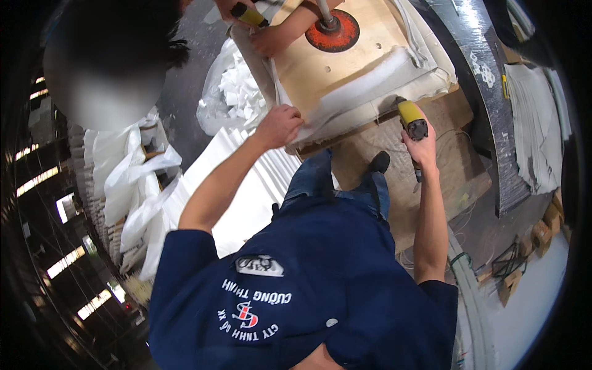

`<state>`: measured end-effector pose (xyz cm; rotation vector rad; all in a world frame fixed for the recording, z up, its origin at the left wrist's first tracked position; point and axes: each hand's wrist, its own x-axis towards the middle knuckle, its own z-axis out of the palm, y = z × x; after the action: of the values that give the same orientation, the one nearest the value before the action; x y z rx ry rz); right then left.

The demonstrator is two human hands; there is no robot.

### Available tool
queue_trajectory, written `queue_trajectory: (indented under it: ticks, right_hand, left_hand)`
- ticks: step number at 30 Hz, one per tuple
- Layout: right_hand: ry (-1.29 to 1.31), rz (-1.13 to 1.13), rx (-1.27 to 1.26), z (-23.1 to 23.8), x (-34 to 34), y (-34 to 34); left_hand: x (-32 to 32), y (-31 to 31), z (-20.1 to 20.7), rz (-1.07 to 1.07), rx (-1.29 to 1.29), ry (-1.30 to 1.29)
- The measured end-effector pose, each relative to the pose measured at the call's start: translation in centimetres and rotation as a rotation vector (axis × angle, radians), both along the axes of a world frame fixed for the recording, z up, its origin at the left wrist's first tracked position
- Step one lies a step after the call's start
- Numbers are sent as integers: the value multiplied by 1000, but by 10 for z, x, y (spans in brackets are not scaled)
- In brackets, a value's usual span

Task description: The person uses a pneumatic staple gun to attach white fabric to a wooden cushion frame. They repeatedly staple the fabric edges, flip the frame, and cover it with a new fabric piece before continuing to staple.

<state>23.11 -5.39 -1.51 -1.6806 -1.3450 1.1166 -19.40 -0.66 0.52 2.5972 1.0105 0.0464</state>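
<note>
A light wooden panel (299,74) lies underside up, wrapped along its edges with off-white fabric (425,86) over white wadding (364,80). At the panel's near left corner, my left hand (280,126) is closed, its fingers pinching the fabric edge. My right hand (424,145) grips a yellow and black staple gun (411,115), its nose close to the panel's near edge; whether it touches cannot be told. Across the panel, a co-worker's hand (268,42) presses on the left edge. Another yellow and black tool (248,13) is held there.
A round orange disc (351,37) with a metal post stands on the panel. On the left are a clear bag of white scraps (231,92) and stacked white sheets (240,185). A brown board (407,203) lies below; grey cloths (533,123) and wood blocks (542,237) are at right.
</note>
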Motion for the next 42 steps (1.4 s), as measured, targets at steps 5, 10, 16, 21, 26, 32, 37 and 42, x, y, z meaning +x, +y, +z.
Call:
queue_trajectory:
  ticks: [5, 10, 16, 21, 26, 32, 37, 42]
  right_hand:
    - [-44, -161, -177, 8, -16, -1]
    - [-38, -287, -81, 3, -49, -15]
    - [-163, -133, -89, 43, -115, -72]
    - [-65, -32, -165, 62, -172, -93]
    - [-97, 169, -193, 77, -194, -60]
    - [-186, 285, -257, 70, -193, -26]
    - [-207, 389, -244, 70, -190, -10]
    - [-276, 432, -304, 80, -197, 5]
  left_hand:
    - [63, -18, 30, 131, 25, 324]
    - [57, -14, 6, 62, 47, 326]
    - [30, 21, -2, -55, -159, 44]
    - [24, 43, 1, -227, -188, 156]
    - [35, 72, 9, -307, -244, 214]
    - [29, 94, -16, -261, -351, 168]
    - [25, 93, -17, -198, -402, 126]
    - [28, 91, -25, -204, -430, 74]
